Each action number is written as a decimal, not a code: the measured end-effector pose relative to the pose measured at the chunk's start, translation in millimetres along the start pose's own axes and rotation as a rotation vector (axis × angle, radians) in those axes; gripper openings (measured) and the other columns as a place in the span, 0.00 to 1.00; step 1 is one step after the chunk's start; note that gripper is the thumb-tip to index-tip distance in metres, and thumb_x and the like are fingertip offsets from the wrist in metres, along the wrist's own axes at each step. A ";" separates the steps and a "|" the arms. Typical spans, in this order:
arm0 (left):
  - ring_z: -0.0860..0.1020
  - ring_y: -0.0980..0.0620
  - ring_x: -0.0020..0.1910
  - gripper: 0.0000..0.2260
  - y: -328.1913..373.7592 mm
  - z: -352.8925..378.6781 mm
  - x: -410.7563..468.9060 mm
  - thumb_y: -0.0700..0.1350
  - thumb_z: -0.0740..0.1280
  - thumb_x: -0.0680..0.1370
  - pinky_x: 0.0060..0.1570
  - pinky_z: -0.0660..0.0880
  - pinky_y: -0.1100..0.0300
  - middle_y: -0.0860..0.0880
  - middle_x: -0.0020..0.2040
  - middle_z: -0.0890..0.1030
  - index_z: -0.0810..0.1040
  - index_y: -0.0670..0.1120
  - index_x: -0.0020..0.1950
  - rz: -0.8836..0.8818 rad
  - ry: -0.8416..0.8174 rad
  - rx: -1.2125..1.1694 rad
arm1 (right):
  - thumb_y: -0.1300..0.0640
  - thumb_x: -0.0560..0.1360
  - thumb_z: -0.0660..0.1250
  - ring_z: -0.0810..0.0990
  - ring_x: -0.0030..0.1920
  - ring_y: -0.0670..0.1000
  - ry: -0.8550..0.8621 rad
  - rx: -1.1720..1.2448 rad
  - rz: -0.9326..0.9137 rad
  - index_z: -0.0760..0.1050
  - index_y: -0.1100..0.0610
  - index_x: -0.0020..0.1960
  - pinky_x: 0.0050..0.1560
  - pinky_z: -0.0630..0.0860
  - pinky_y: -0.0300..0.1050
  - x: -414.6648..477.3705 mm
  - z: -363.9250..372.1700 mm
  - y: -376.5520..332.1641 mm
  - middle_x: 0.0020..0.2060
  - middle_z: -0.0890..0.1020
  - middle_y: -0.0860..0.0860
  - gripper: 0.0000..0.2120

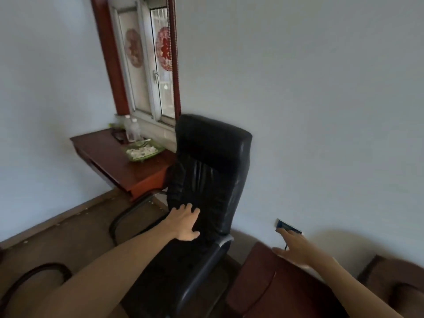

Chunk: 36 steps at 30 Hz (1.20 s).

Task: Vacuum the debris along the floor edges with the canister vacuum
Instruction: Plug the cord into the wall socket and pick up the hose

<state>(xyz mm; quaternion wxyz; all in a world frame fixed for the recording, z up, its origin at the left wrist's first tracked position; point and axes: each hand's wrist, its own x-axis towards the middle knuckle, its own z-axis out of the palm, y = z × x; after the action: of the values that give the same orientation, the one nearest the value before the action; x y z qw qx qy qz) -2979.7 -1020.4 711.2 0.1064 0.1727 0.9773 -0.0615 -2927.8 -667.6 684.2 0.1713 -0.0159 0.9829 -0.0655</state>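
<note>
No vacuum shows in the head view. My left hand (184, 222) rests flat, fingers spread, on the lower backrest of a black leather office chair (211, 161) that stands against the white wall. My right hand (292, 246) reaches toward a dark wall socket (288, 226) low on the wall, its fingertips at the socket; a thin dark cord (285, 246) shows by the fingers, and whether the hand holds a plug cannot be told. The brown floor (68, 237) meets the wall at the left, with small pale specks along the skirting edge (57, 223).
A red-brown desk (119, 164) under the window holds bottles and a green tray (143, 151). A red-brown wooden piece of furniture (263, 278) sits below my right arm. A curved dark chair frame (34, 271) lies at the lower left.
</note>
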 end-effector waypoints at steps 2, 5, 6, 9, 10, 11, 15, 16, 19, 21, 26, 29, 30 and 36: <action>0.68 0.39 0.68 0.34 -11.7 8.5 -27.0 0.60 0.64 0.77 0.65 0.70 0.45 0.40 0.72 0.64 0.59 0.44 0.76 -0.054 -0.010 -0.013 | 0.34 0.78 0.57 0.67 0.72 0.57 -0.019 -0.023 -0.047 0.53 0.50 0.79 0.68 0.68 0.53 -5.9 1.3 -17.2 0.72 0.68 0.54 0.36; 0.70 0.40 0.67 0.33 -31.1 20.0 -64.1 0.60 0.64 0.77 0.63 0.71 0.45 0.41 0.70 0.67 0.59 0.44 0.76 -0.123 -0.010 -0.033 | 0.38 0.80 0.58 0.68 0.70 0.56 -0.055 -0.037 -0.125 0.54 0.50 0.78 0.67 0.69 0.52 -14.3 0.2 -54.6 0.70 0.69 0.54 0.32; 0.70 0.40 0.67 0.34 -38.4 23.7 -76.0 0.61 0.63 0.77 0.64 0.71 0.45 0.41 0.70 0.67 0.59 0.45 0.76 -0.145 -0.009 -0.041 | 0.39 0.80 0.58 0.69 0.69 0.56 -0.061 -0.031 -0.162 0.55 0.50 0.78 0.66 0.70 0.53 -15.1 1.2 -68.6 0.69 0.70 0.54 0.31; 0.68 0.40 0.70 0.35 -64.4 35.8 -113.2 0.61 0.63 0.77 0.66 0.69 0.44 0.41 0.72 0.65 0.57 0.45 0.77 -0.222 0.002 -0.063 | 0.35 0.77 0.57 0.70 0.68 0.56 -0.091 -0.032 -0.245 0.57 0.48 0.77 0.67 0.70 0.53 -14.3 6.5 -113.1 0.69 0.71 0.53 0.33; 0.67 0.39 0.71 0.35 -73.2 39.8 -126.7 0.61 0.63 0.77 0.67 0.68 0.44 0.40 0.73 0.64 0.56 0.45 0.77 -0.250 -0.001 -0.066 | 0.33 0.76 0.56 0.69 0.69 0.56 -0.099 -0.037 -0.268 0.56 0.47 0.78 0.68 0.69 0.53 -12.5 8.5 -127.5 0.71 0.70 0.53 0.35; 0.66 0.39 0.72 0.35 -82.3 44.7 -140.8 0.61 0.62 0.78 0.68 0.68 0.44 0.40 0.74 0.63 0.55 0.45 0.77 -0.282 -0.005 -0.074 | 0.33 0.76 0.57 0.68 0.71 0.57 -0.099 -0.048 -0.291 0.54 0.48 0.79 0.69 0.68 0.53 -13.7 7.5 -144.4 0.72 0.68 0.53 0.36; 0.63 0.39 0.74 0.35 -121.0 63.9 -200.0 0.61 0.61 0.78 0.71 0.65 0.43 0.40 0.76 0.59 0.53 0.45 0.79 -0.419 0.007 -0.111 | 0.38 0.79 0.60 0.66 0.73 0.58 -0.105 -0.078 -0.406 0.50 0.51 0.81 0.71 0.68 0.53 -19.9 4.4 -218.0 0.74 0.65 0.54 0.36; 0.62 0.39 0.74 0.35 -130.8 68.2 -216.4 0.60 0.61 0.79 0.72 0.64 0.44 0.40 0.77 0.58 0.53 0.45 0.79 -0.451 0.016 -0.128 | 0.38 0.79 0.60 0.66 0.73 0.58 -0.104 -0.082 -0.436 0.50 0.50 0.81 0.71 0.68 0.54 -20.0 5.3 -237.0 0.74 0.65 0.54 0.36; 0.63 0.40 0.74 0.36 -161.2 82.6 -269.4 0.61 0.60 0.79 0.71 0.65 0.44 0.40 0.77 0.59 0.52 0.45 0.79 -0.540 0.021 -0.155 | 0.38 0.79 0.60 0.66 0.72 0.57 -0.103 -0.109 -0.511 0.51 0.50 0.80 0.70 0.69 0.54 -28.1 8.1 -297.3 0.74 0.66 0.53 0.36; 0.66 0.40 0.71 0.35 -183.3 94.9 -308.2 0.62 0.59 0.79 0.67 0.68 0.45 0.40 0.75 0.62 0.53 0.45 0.78 -0.597 0.026 -0.155 | 0.38 0.79 0.60 0.66 0.73 0.57 -0.107 -0.138 -0.557 0.50 0.51 0.81 0.70 0.69 0.54 -36.6 13.9 -340.7 0.74 0.65 0.54 0.37; 0.68 0.42 0.70 0.34 -239.5 131.4 -427.0 0.62 0.60 0.79 0.65 0.69 0.48 0.42 0.74 0.65 0.56 0.45 0.78 -0.724 0.016 -0.187 | 0.40 0.80 0.60 0.62 0.76 0.58 -0.136 -0.198 -0.702 0.51 0.53 0.80 0.73 0.65 0.54 -79.1 46.6 -457.9 0.77 0.61 0.54 0.35; 0.69 0.42 0.68 0.33 -270.3 154.5 -498.5 0.62 0.59 0.78 0.64 0.71 0.47 0.41 0.72 0.66 0.57 0.45 0.77 -0.793 -0.018 -0.175 | 0.40 0.79 0.61 0.65 0.73 0.58 -0.141 -0.213 -0.771 0.54 0.53 0.79 0.70 0.67 0.55 -108.3 75.8 -524.3 0.75 0.65 0.55 0.34; 0.69 0.42 0.68 0.33 -278.0 161.7 -515.5 0.62 0.59 0.78 0.64 0.71 0.47 0.41 0.72 0.66 0.58 0.45 0.77 -0.810 -0.025 -0.174 | 0.41 0.80 0.61 0.66 0.72 0.59 -0.149 -0.218 -0.780 0.55 0.54 0.79 0.70 0.68 0.55 -116.9 82.0 -540.6 0.74 0.65 0.55 0.34; 0.68 0.43 0.69 0.33 -316.4 192.1 -623.6 0.62 0.59 0.78 0.65 0.68 0.47 0.43 0.72 0.65 0.56 0.47 0.77 -0.939 -0.070 -0.217 | 0.48 0.81 0.61 0.69 0.70 0.59 -0.202 -0.255 -0.833 0.57 0.58 0.78 0.68 0.70 0.52 -178.6 122.4 -649.4 0.73 0.68 0.58 0.30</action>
<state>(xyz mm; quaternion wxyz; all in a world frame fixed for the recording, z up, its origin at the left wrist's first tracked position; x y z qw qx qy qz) -2482.5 -1548.1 694.2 0.1173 -0.3015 0.9462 -0.0062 -2712.7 -1316.6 717.0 0.2223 -0.4378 0.8711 -0.0056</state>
